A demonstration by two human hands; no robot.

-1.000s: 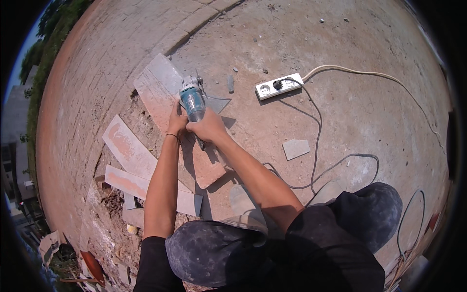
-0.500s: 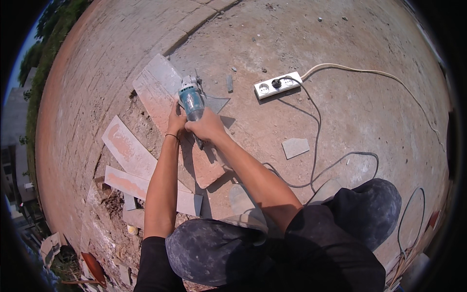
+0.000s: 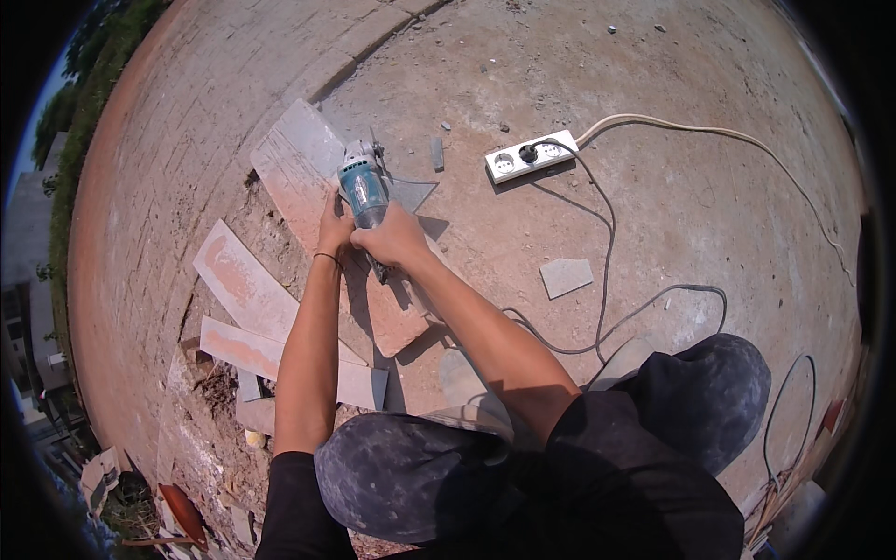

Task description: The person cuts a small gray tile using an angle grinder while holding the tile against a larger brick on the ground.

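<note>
My right hand (image 3: pixel 394 237) is wrapped round the rear body of a teal and grey angle grinder (image 3: pixel 362 183). On the tool's left side is my left hand (image 3: pixel 334 226), a dark band at its wrist; its fingers are closed against the grinder's body and partly hidden. The grinder's head is over the right edge of a long tile (image 3: pixel 291 161), pale grey at its far end and dusted orange nearer me. Beyond the head lies a thin pointed offcut (image 3: pixel 416 194). The tile's near end (image 3: pixel 397 327) shows below my hands.
Two cut tile strips (image 3: pixel 245 275) (image 3: pixel 241 347) lie left of my left forearm. A white power strip (image 3: pixel 530 156) with a black plug is at the right, its dark cord (image 3: pixel 611 224) looping towards my knees. A small tile piece (image 3: pixel 567 278) lies on the dusty ground.
The whole view has shifted slightly. Both hands and the angle grinder keep nearly the same place against the long tile.
</note>
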